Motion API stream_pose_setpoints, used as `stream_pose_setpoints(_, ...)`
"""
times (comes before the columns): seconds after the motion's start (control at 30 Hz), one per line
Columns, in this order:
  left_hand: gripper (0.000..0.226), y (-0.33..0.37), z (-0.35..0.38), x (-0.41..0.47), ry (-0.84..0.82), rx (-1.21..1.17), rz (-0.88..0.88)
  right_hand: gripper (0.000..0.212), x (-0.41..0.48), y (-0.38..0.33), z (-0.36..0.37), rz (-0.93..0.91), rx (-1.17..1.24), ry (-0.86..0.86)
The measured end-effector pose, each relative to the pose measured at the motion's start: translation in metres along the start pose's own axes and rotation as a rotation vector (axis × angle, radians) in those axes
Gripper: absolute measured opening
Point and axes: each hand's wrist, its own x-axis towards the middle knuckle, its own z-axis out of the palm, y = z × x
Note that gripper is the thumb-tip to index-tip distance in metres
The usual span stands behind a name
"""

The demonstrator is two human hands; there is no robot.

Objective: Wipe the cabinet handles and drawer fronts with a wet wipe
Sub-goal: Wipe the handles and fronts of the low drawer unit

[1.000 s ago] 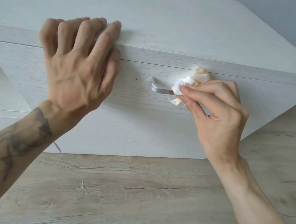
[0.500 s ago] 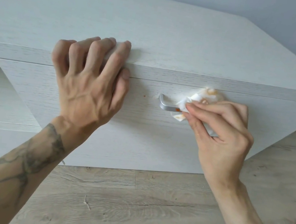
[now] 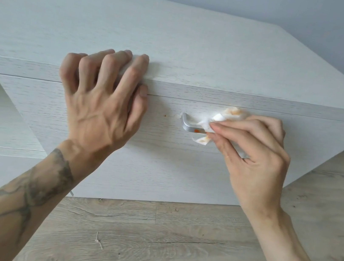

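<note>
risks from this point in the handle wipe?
1. The wet wipe is already stained orange, so it may smear residue rather than lift it.
2. An orange spot on the handle and a speck on the drawer front sit left of the right hand and could be missed.

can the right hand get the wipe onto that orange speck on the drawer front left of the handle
Probably yes: the speck lies bare between the left hand and the handle, nothing covering it, and the right hand holds the wipe nearby.

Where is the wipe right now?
The wet wipe is bunched in the right hand, wrapped around the silver drawer handle, right of centre.
</note>
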Motion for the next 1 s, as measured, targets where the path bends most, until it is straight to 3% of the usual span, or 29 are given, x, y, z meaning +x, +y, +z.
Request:
stream_pose_setpoints(0.17,0.040,0.000,-0.001,0.000,0.002,-0.006,-0.006,0.012,-0.005,-0.015,-0.005,0.167,0.166,0.153)
stream_pose_setpoints(0.27,0.039,0.001,0.000,0.000,0.011,-0.010,-0.005,0.014,0.005,-0.026,0.003,0.179,0.261,0.112)
stream_pose_setpoints(0.43,0.039,0.000,0.001,0.000,0.014,0.004,-0.004,0.011,-0.003,-0.020,0.004,0.088,0.081,-0.032)
stream_pose_setpoints(0.7,0.040,-0.001,0.004,0.000,0.037,0.009,0.006,0.007,0.007,-0.023,0.025,-0.075,0.035,0.005)
stream_pose_setpoints(0.9,0.040,-0.001,0.004,-0.001,0.034,0.020,0.006,0.006,-0.006,-0.026,0.024,0.023,-0.017,0.090)
stream_pose_setpoints(1.0,0.040,-0.001,0.005,-0.001,0.035,0.016,0.010,0.003,0.003,-0.030,0.034,-0.036,-0.011,0.059)
